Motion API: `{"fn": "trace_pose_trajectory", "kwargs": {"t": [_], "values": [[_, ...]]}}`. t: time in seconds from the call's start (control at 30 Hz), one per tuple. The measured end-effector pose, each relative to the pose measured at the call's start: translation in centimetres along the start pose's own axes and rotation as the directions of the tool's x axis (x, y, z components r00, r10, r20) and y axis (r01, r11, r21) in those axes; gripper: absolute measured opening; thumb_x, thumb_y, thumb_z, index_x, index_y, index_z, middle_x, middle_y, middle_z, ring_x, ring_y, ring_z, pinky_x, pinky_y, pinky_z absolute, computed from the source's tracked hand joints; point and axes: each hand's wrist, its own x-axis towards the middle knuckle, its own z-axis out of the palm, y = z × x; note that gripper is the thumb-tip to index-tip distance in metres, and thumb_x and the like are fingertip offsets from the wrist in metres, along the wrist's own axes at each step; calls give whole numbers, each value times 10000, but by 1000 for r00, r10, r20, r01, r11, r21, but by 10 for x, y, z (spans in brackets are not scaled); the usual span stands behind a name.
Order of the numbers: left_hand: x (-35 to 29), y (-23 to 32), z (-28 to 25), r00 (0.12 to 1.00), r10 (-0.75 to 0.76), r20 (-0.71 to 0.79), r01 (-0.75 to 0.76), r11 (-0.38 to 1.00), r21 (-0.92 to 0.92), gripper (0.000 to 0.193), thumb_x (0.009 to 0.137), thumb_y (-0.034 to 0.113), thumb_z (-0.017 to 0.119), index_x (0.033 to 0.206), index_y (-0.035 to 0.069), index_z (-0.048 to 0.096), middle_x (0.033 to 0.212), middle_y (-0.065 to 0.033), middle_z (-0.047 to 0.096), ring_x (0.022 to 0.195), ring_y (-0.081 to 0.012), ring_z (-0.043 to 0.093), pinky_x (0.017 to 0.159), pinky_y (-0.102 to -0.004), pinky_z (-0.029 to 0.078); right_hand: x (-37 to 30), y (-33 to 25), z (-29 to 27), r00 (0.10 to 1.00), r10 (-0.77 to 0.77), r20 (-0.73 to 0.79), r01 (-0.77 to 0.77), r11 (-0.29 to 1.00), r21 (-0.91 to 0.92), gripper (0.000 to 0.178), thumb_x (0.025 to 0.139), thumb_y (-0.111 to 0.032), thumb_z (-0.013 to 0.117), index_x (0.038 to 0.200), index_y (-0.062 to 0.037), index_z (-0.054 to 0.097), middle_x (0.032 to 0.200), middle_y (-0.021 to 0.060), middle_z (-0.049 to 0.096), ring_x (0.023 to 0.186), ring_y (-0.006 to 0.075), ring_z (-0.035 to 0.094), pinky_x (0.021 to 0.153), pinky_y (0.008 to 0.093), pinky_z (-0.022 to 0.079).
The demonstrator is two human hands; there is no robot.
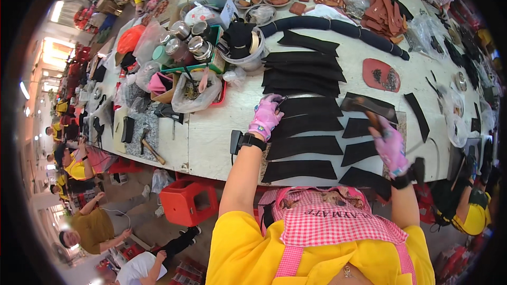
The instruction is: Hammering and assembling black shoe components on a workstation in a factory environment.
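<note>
Both my hands wear pink gloves. My left hand (266,116) is at the left end of a black fabric-like piece (309,106), its fingers bent together; a small dark thing at the fingertips is too small to name. My right hand (391,149) grips the wooden handle of a hammer (373,120), its head blurred by motion over the black pieces on the right. Cut black pieces lie in two columns before me, on a pale board. Beyond my left hand lies a stack of overlapping black pieces (301,71). A red pad (381,75) bears small dark bits, perhaps tacks.
A long dark padded roll (332,25) curves across the table behind the stack. Jars in a green crate (215,53), a white bucket (253,58) and plastic bags crowd the left. Brown leather pieces (383,13) lie at the back. A red stool (189,200) stands below the table edge.
</note>
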Motion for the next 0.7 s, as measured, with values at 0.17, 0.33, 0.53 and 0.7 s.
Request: {"fn": "trace_pose_trajectory", "kwargs": {"t": [0.17, 0.33, 0.53, 0.7], "values": [[1, 29, 0, 918, -131, -375, 80, 986, -149, 230, 823, 198, 601, 974, 31, 556, 889, -101, 571, 854, -208, 504, 750, -332, 450, 30, -21, 76, 981, -43, 191, 97, 954, -283, 496, 866, -229, 529, 1331, -261, 359, 742, 165, 607, 668, 345, 603, 584, 427, 469], [0, 34, 2, 904, -408, 125, 304, 412, -859, 121, 921, 159, 471, 873, 51, 499, 793, -15, 531, 577, -96, 509, 605, -230, 463, 36, -29, 108, 964, 27, 265, 79, 921, -382, 505, 861, -214, 527, 1330, -269, 349, 736, 162, 611, 652, 341, 602, 567, 425, 469], [-4, 7, 32, 939, -327, -111, 106, 579, -808, 139, 861, -20, 495, 998, 2, 502, 870, -54, 574, 742, -132, 598, 707, -242, 501, 39, -31, 106, 954, 96, 283, 14, 932, -363, 484, 862, -217, 527, 1317, -255, 367, 763, 168, 617, 679, 347, 605, 585, 422, 472], [-7, 10, 35, 928, -333, -168, 70, 598, -799, 122, 849, -6, 523, 970, 3, 513, 873, -62, 580, 736, -132, 598, 703, -230, 489, 38, -25, 107, 962, 63, 264, 21, 952, -305, 475, 858, -207, 536, 1308, -237, 386, 774, 173, 616, 699, 344, 605, 604, 417, 470]]}}
